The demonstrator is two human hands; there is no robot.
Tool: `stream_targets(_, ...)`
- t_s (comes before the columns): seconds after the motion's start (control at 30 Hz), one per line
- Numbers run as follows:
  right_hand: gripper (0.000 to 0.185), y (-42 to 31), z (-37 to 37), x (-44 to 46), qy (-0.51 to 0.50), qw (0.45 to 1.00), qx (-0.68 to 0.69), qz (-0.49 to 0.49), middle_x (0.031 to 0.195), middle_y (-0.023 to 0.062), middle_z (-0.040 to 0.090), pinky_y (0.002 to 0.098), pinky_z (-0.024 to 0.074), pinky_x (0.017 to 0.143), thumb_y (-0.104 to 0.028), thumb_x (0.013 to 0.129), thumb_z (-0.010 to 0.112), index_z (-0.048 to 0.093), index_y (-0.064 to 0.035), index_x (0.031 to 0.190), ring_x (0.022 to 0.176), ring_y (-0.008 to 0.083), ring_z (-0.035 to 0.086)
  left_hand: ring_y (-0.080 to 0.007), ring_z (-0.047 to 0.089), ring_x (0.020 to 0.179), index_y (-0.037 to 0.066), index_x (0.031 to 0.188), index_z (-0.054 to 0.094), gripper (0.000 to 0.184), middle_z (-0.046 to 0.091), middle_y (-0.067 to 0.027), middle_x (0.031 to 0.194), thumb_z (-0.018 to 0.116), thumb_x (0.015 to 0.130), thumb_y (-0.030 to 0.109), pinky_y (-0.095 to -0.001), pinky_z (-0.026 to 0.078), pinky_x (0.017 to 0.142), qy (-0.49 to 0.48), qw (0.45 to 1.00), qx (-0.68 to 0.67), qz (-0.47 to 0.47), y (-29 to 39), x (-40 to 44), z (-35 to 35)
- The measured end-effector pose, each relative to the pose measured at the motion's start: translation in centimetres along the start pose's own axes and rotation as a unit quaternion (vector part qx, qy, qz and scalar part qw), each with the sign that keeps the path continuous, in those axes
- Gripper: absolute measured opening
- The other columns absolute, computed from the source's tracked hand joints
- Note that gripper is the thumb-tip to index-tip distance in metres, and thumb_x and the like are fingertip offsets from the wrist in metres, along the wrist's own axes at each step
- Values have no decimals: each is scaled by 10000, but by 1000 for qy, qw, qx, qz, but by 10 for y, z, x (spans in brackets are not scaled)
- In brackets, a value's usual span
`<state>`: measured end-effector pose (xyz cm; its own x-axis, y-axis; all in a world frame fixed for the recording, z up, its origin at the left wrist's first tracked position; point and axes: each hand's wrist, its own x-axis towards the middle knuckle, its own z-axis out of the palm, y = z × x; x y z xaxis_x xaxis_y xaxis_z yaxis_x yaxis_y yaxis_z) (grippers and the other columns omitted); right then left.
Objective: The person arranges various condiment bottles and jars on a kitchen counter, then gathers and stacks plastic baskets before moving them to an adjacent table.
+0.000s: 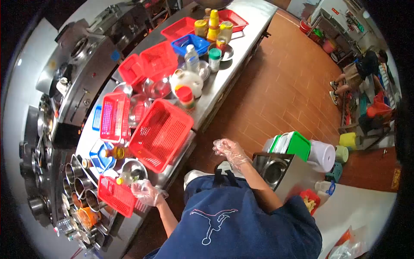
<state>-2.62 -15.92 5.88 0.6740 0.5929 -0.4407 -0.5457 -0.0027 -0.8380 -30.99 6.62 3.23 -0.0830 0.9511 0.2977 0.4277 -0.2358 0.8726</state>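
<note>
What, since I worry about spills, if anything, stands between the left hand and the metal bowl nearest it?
Nothing visible stands between the left hand and the metal bowl; the yellow-capped bottle is beside that path, on its left.

The left hand [148, 193] and the right hand [233, 153] are sheathed in thin, clear, crinkled plastic with a slight gloss, while the shirt [258, 216] is made of matt, dark-blue cloth. Smooth, shiny metal is shown by the worktop [257, 15] and by the small bowl [140, 166], whereas the large basket [161, 134] is formed of red plastic with a perforated surface and the tray [190, 43] of smooth, glossy blue plastic. Transparent plastic is seen in the bottle [192, 59], opaque, smooth plastic in the white jug [192, 82], and brown tile with a dull sheen across the floor [276, 77].
</note>
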Motion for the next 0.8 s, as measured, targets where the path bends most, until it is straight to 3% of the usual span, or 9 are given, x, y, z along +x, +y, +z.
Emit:
stream_targets(0.03, 146, -8, -21, 7, -1, 1000, -8, -9, 974, 62, 658, 291, 536, 786, -83, 948, 631, 649, 2, 1065, 872, 137, 626, -197, 593, 959, 12, 1224, 535, 452, 594, -84, 1053, 717, 817, 88, -338, 490, 878, 20, 997, -69, -5, 26, -15, 28)
stream_targets(0.07, 146, -18, -39, 9, 0, 1000, -6, -10, 974, 62, 658, 291, 536, 786, -83, 948, 631, 649, 2, 1065, 872, 137, 626, -192, 613, 860, -2, 1087, 613, 296, 632, -71, 915, 718, 829, 99, -319, 504, 825, -49, 998, -47, 18, 51, -24, 42)
stream_targets(0.13, 219, -45, -74, 12, 20, 999, -44, -14, 1015, 94, 678, 305, 538, 845, -114, 968, 590, 619, 12, 1144, 911, 156, 644, -178, 624, 802, 2, 948, 663, 146, 664, -73, 837, 709, 846, 97, -319, 514, 777, -146, 988, -59, 3, 102, -48, 78)
stream_targets(0.17, 168, -61, -88, 12, 40, 999, -11, 7, 1004, 80, 666, 289, 539, 792, -64, 926, 652, 651, -8, 1084, 884, 149, 641, -175, 633, 783, 14, 909, 671, 103, 678, -78, 827, 706, 849, 89, -319, 518, 753, -213, 976, -42, 34, 121, -60, 93)
stream_targets(0.27, 180, -71, -144, 19, 61, 997, 51, -4, 998, 90, 671, 289, 548, 781, -82, 930, 652, 645, -7, 1094, 846, 158, 646, -211, 661, 693, 58, 835, 678, 31, 694, -105, 818, 706, 834, 71, -327, 532, 651, -345, 925, -36, 154, 143, -88, 138)
stream_targets(0.33, 215, -75, -169, 23, 75, 991, 106, -12, 992, 97, 676, 290, 557, 771, -109, 943, 642, 633, 4, 1126, 841, 170, 654, -214, 668, 691, 53, 841, 676, 34, 694, -109, 818, 703, 823, 64, -323, 541, 645, -407, 891, -32, 197, 168, -101, 165)
stream_targets(0.6, 245, -87, -222, 43, 177, 981, 51, -57, 1015, 92, 689, 304, 534, 796, -183, 983, 588, 631, -8, 1149, 883, 165, 654, -263, 686, 716, 46, 908, 687, 110, 700, -133, 844, 705, 824, 115, -361, 558, 658, -502, 816, -76, 276, 242, -132, 312)
stream_targets(0.73, 256, -89, -266, 71, 191, 978, 76, -19, 1017, 102, 694, 308, 527, 769, -189, 980, 593, 627, -9, 1159, 857, 170, 658, -169, 647, 676, 54, 950, 678, 155, 684, -84, 810, 736, 824, 125, -308, 532, 647, -522, 827, -174, 114, 273, -152, 414)
stream_targets(0.8, 250, -108, -284, 87, 217, 973, 71, -20, 996, 100, 696, 298, 527, 739, -180, 979, 589, 620, -4, 1153, 804, 156, 655, -153, 632, 663, 58, 989, 667, 207, 669, -52, 797, 755, 810, 115, -311, 533, 643, -525, 827, -169, 107, 292, -155, 470)
